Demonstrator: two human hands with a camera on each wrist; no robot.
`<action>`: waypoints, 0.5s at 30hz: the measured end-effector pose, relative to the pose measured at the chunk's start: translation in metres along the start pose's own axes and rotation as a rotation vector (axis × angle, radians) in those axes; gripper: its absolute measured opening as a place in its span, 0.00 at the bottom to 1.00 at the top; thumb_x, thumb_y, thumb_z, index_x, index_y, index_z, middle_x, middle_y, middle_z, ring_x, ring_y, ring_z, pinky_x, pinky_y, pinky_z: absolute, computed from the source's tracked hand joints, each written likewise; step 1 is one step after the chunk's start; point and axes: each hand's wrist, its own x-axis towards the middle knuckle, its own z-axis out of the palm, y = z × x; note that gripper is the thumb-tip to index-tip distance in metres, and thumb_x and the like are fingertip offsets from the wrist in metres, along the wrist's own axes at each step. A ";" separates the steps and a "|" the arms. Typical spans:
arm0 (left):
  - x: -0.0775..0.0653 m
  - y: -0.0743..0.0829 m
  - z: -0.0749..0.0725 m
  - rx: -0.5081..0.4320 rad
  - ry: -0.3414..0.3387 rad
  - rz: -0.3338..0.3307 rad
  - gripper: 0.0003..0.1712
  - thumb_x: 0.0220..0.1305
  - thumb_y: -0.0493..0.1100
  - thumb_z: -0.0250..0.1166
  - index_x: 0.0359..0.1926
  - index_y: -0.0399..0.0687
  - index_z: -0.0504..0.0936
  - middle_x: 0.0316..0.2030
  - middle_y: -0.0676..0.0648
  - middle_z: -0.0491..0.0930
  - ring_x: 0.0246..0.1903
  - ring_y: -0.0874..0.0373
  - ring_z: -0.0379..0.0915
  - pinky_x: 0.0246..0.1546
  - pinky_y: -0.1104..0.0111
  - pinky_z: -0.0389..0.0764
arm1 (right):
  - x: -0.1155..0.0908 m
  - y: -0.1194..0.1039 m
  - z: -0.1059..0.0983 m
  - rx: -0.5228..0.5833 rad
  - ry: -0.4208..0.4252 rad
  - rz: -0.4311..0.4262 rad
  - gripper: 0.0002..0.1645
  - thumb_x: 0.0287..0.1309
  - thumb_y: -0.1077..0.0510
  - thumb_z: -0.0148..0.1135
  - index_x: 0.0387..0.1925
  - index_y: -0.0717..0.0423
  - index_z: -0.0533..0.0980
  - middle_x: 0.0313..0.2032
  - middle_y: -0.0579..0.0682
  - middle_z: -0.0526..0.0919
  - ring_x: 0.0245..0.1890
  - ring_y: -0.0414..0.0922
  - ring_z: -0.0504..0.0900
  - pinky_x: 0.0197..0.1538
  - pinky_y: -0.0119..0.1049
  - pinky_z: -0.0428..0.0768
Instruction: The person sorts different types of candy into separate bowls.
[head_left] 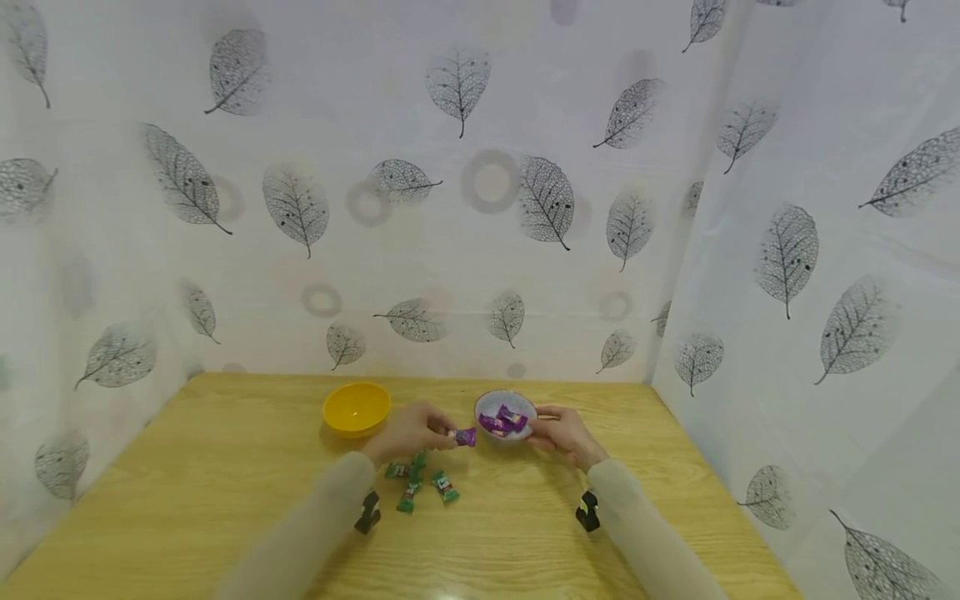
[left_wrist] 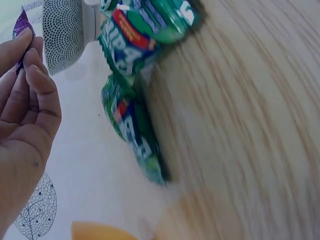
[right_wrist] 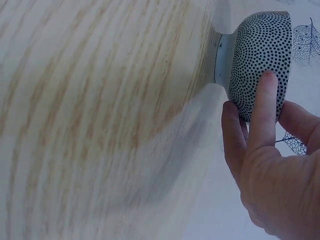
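Note:
My left hand (head_left: pixel 411 432) pinches a purple-wrapped candy (head_left: pixel 466 437) between thumb and fingers, just left of a small dotted bowl (head_left: pixel 486 403). In the left wrist view the candy's purple wrapper (left_wrist: pixel 22 25) sticks up past the fingertips. Several purple candies (head_left: pixel 504 419) lie inside the bowl. My right hand (head_left: pixel 564 435) holds that bowl at its right side. Seen from the right wrist, the fingers lie against the bowl's black-dotted outer wall (right_wrist: pixel 260 50), and its foot is on the table. Below the left hand lie several green-wrapped candies (head_left: pixel 444 487), one group close together.
A yellow bowl (head_left: pixel 357 408) stands behind and left of the left hand. The wooden table (head_left: pixel 525 533) reaches back to a white curtain (head_left: pixel 480 250) printed with grey leaves, which also hangs along the right side. Both wrists wear black straps (head_left: pixel 588 511).

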 end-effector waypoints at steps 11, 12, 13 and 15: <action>0.011 0.001 0.014 -0.042 0.031 0.026 0.09 0.56 0.43 0.73 0.39 0.48 0.88 0.27 0.52 0.83 0.28 0.59 0.74 0.32 0.67 0.79 | 0.002 0.003 0.000 0.006 0.005 -0.003 0.29 0.64 0.68 0.58 0.64 0.74 0.65 0.51 0.74 0.78 0.32 0.41 0.86 0.41 0.31 0.85; 0.012 0.001 0.015 -0.044 0.036 0.030 0.09 0.56 0.43 0.72 0.39 0.47 0.88 0.27 0.51 0.83 0.28 0.59 0.74 0.31 0.68 0.78 | 0.002 0.003 0.001 0.008 0.006 -0.003 0.28 0.64 0.68 0.58 0.64 0.74 0.65 0.52 0.74 0.78 0.32 0.42 0.86 0.41 0.31 0.85; 0.013 0.002 0.015 -0.046 0.040 0.030 0.09 0.56 0.43 0.72 0.39 0.47 0.88 0.27 0.51 0.83 0.27 0.59 0.73 0.30 0.68 0.78 | 0.002 0.002 0.001 0.008 0.008 -0.001 0.28 0.64 0.68 0.57 0.64 0.74 0.65 0.52 0.74 0.78 0.32 0.42 0.86 0.41 0.31 0.85; 0.016 0.002 0.017 -0.055 0.047 0.037 0.10 0.56 0.42 0.72 0.40 0.47 0.88 0.27 0.51 0.83 0.27 0.60 0.73 0.29 0.69 0.77 | 0.002 0.002 0.000 0.008 0.008 0.000 0.28 0.64 0.69 0.57 0.64 0.74 0.65 0.53 0.74 0.77 0.31 0.41 0.86 0.40 0.31 0.85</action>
